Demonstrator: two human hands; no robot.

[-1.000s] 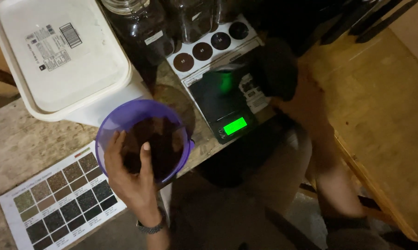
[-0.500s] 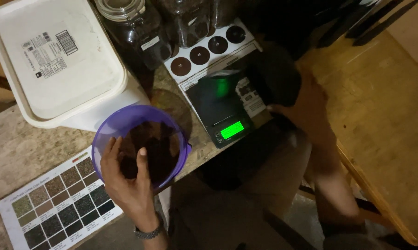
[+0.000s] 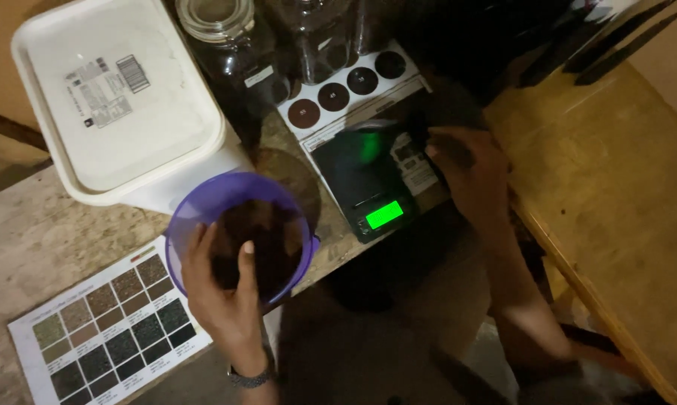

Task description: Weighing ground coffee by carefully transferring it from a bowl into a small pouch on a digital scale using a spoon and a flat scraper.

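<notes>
The purple bowl [image 3: 237, 232] sat mouth-up, round, without a long axis, left hand [image 3: 226, 296] grasping its 6 o'clock rim; right hand [image 3: 466, 169], grip unclear, hovered at the scale's [image 3: 365, 180] 3 o'clock.

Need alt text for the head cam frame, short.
Seen from above, a person's left hand grips a purple bowl of dark grounds at a worn table's edge, while the right hand holds something dark beside a black scale with a lit green display. A white lidded tub, glass jars and a colour-swatch chart surround them.

Dim room, worn wooden table [image 3: 31, 240], yellowish wooden bench [image 3: 616, 187] (right side)
</notes>
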